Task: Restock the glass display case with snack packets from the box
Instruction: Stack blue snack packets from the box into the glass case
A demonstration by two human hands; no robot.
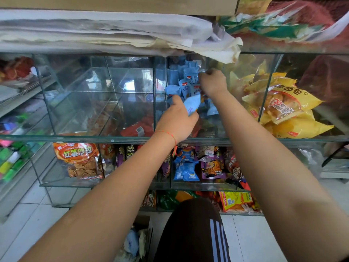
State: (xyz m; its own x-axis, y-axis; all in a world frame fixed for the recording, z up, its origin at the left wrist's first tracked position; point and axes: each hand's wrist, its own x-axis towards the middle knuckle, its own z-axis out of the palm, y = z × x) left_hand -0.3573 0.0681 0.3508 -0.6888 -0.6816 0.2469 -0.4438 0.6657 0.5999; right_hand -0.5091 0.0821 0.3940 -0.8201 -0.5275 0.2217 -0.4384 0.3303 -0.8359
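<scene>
A glass display case (98,138) has several compartments. In its upper middle compartment stands a row of small light-blue snack packets (186,82). My left hand (176,120) grips one light-blue packet (192,104) at the compartment's front. My right hand (213,83) reaches deeper in, its fingers curled on the blue packets at the back; what exactly it pinches is hidden. A cardboard box (139,241) with more packets sits on the floor by my knee.
Yellow bread bags (283,108) fill the right compartment. Red packets (137,129) lie low in the middle-left compartment. The lower shelf holds orange chips (79,159) and blue and purple packets (196,165). Folded paper and bags (113,33) lie on top.
</scene>
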